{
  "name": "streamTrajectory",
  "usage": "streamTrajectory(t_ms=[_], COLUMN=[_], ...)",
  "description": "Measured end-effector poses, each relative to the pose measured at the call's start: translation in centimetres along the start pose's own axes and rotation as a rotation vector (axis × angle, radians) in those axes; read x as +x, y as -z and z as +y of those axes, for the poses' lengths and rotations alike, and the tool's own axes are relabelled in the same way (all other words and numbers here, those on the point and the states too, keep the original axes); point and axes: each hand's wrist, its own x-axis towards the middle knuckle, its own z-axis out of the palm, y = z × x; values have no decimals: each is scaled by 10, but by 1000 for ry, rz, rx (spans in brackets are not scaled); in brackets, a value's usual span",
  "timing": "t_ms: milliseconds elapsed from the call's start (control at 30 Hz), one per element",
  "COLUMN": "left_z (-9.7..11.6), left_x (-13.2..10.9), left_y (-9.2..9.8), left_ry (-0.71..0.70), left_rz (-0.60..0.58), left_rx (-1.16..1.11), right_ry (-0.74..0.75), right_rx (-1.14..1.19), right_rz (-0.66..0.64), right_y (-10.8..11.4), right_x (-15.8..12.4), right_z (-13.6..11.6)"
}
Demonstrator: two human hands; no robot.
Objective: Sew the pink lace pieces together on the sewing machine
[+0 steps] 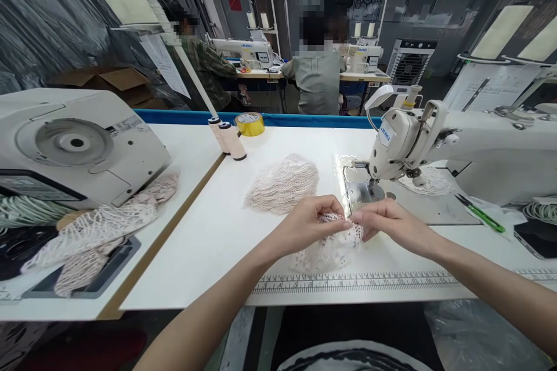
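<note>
Between my two hands is a piece of white lace (329, 252), bunched at its top and draping onto the table toward the printed ruler. My left hand (311, 221) pinches the lace's upper edge between thumb and fingers. Close against it, my right hand (385, 219) pinches the same edge from the other side. Just beyond my hands stands the sewing machine head (394, 142), its needle area over the metal plate (360, 190). Behind my left hand lies a layered pile of pale pink lace pieces (285, 182).
Thread spools (232, 142) and yellow tape (250, 124) stand at the table's back. Green-handled snips (483, 214) and a dark phone (537, 237) lie right. Another machine (78, 145) with lace pieces (93, 232) stands left. Co-workers (315, 84) sit at machines beyond.
</note>
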Motion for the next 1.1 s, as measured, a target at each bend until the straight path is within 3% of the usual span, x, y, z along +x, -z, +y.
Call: streamTrajectory(t_ms=[467, 700, 933, 1100], left_z=[3, 8, 16, 17], left_x=[2, 2, 4, 27], left_y=[-2, -11, -20, -17], left_ry=[48, 31, 68, 92], left_rz=[-67, 54, 77, -48], left_rx=[-62, 133, 293, 254], right_ry=[-6, 0, 29, 47], right_rx=[-33, -100, -144, -57], right_rz=[2, 33, 82, 104], right_y=[4, 5, 9, 15], right_x=[-3, -4, -8, -12], right_z=[8, 10, 18, 30])
